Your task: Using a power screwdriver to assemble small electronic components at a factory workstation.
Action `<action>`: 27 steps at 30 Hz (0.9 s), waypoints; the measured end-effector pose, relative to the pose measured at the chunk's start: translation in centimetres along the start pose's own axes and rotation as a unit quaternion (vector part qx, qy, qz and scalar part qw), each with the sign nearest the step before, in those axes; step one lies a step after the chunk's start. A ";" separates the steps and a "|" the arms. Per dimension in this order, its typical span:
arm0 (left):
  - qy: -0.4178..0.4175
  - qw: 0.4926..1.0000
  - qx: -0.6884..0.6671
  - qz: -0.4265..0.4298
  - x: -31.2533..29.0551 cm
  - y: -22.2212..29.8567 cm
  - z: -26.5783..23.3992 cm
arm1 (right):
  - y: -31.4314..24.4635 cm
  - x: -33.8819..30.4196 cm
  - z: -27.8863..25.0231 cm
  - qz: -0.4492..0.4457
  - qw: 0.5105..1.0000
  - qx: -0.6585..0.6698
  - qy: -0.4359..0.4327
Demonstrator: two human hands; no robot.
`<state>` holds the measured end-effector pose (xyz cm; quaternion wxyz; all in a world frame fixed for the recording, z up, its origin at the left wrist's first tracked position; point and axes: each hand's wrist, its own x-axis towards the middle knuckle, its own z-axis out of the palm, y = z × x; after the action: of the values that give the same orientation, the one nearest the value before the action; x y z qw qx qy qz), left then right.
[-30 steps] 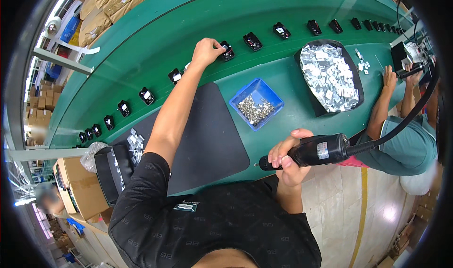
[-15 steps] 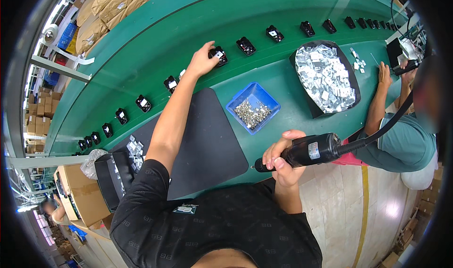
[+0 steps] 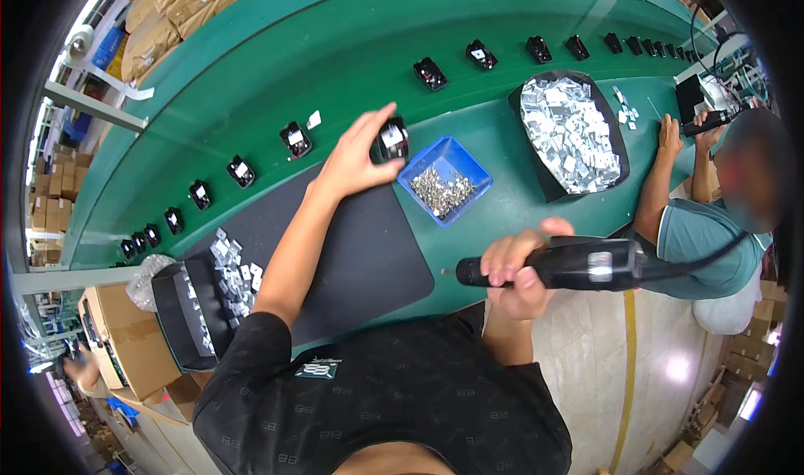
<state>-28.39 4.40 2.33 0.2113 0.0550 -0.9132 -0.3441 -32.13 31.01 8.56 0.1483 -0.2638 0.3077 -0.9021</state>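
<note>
As hands (image 3: 347, 167) (image 3: 519, 267) hold — one casing (image 3: 392, 138), one screwdriver (image 3: 578, 265)

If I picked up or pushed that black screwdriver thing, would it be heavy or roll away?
The electric screwdriver would probably feel fairly heavy, since its body is thick. Its rounded sides could let it roll a little, though the cord at its back might tug against that.

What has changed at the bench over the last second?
The left hand has pulled a black case out of line on the green belt, closer in, and holds it near the blue bin. The right hand still grips the power screwdriver; the blue bin stays put.
</note>
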 end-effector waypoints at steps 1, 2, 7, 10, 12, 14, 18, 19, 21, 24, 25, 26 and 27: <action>-0.022 0.999 -0.029 -0.002 -1.4 2.0 -0.3 | -0.3 0.5 0.3 -0.020 1.000 -0.012 -0.001; -0.023 0.999 -0.034 0.030 -2.7 3.0 -0.4 | -0.5 0.9 0.6 -0.038 0.999 -0.016 0.003; -0.019 0.991 -0.117 0.060 -6.7 5.9 0.2 | -0.2 2.7 2.2 -0.125 0.985 -0.003 -0.115; -0.010 0.983 -0.153 0.100 -6.9 6.6 0.0 | 0.3 2.4 3.3 -0.144 0.982 -0.009 -0.122; -0.023 0.982 -0.160 0.099 -7.0 6.9 -0.2 | 0.7 2.0 3.9 -0.151 0.986 -0.002 -0.073; -0.021 0.980 -0.172 0.099 -7.3 7.1 -0.3 | 0.8 1.9 4.3 -0.153 0.985 -0.008 -0.076; -0.017 0.975 -0.194 0.110 -7.6 7.3 -0.6 | 0.5 1.7 4.4 -0.134 0.983 -0.034 -0.117; -0.017 0.974 -0.196 0.114 -7.7 7.3 -0.7 | 0.6 1.6 4.5 -0.133 0.984 -0.034 -0.118; -0.023 0.973 -0.197 0.118 -7.7 7.4 -0.8 | 0.8 1.3 4.6 -0.143 0.988 -0.013 -0.065; -0.029 0.972 -0.199 0.120 -7.7 7.6 -0.9 | 0.8 1.3 4.6 -0.144 0.987 -0.016 -0.068; -0.031 0.972 -0.199 0.118 -7.7 7.7 -0.9 | 0.8 1.3 4.7 -0.144 0.987 -0.016 -0.068; -0.031 0.972 -0.199 0.118 -7.7 7.7 -0.9 | 0.9 1.3 4.7 -0.146 0.987 -0.014 -0.067; -0.027 0.972 -0.200 0.122 -7.7 7.8 -0.9 | 0.9 1.4 4.7 -0.147 0.987 -0.013 -0.067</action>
<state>-20.69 11.62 5.36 0.2336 -0.1098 -0.8311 -0.4927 -30.46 27.49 11.71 0.0308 -0.3675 0.2664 -0.8905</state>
